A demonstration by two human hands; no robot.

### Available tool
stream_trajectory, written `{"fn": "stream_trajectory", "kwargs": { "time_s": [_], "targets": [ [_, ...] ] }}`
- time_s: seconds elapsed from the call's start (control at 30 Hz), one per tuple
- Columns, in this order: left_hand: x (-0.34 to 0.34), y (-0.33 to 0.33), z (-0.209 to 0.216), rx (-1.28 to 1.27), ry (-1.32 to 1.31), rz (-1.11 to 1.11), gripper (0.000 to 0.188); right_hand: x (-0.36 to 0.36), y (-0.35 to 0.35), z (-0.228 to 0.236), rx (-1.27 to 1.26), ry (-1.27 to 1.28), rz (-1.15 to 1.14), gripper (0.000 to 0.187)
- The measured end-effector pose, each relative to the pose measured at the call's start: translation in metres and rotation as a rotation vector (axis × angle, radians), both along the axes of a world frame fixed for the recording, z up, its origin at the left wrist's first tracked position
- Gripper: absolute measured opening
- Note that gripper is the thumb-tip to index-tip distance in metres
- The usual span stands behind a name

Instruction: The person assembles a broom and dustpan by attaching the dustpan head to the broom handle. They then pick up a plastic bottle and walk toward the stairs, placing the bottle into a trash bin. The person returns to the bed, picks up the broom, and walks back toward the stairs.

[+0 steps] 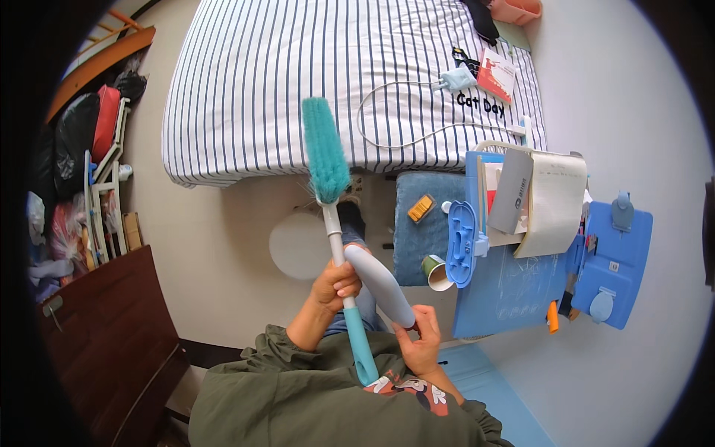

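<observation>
A cleaning brush (335, 232) with teal bristles, a white shaft and a teal grip points away from me, its bristled head over the bed's near edge. My left hand (333, 289) is closed round the white shaft, just above the teal grip. Right beside it lies a long, curved, pale grey-white piece (380, 284), smooth and rounded, whose kind I cannot make out. My right hand (421, 339) pinches the near end of this piece between thumb and fingers. Its far end lies against the shaft by my left hand; whether the left fingers also touch it is unclear.
A bed (261, 82) with a striped sheet stands ahead, a charger cable on it. To the right, a blue stool (410, 253) bears a paper cup (437, 273); beside it stands a blue desk (506, 298) with books. A white round stool (298, 246) is on the floor.
</observation>
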State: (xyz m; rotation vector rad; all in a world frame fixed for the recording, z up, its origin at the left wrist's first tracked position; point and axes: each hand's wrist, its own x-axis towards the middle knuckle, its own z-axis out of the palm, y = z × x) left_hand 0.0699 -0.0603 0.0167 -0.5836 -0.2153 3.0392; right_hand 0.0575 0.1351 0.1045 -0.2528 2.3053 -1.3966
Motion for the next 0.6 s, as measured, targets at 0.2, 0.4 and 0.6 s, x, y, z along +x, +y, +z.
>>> {"fn": "stream_trajectory", "kwargs": {
  "time_s": [0.2, 0.4, 0.6],
  "targets": [
    [0.022, -0.029, -0.013, -0.011, 0.010, 0.158, 0.024, -0.005, -0.019, 0.001, 0.123, -0.328, 0.089, 0.036],
    [0.027, -0.065, 0.009, -0.478, -0.069, 0.191, 0.024, -0.009, -0.047, -0.002, -0.085, -0.512, 0.437, 0.034],
    [0.017, -0.073, 0.043, -0.745, -0.128, 0.066, 0.029, 0.000, -0.096, -0.003, -0.133, -0.682, 0.450, 0.026]
  ]
}}
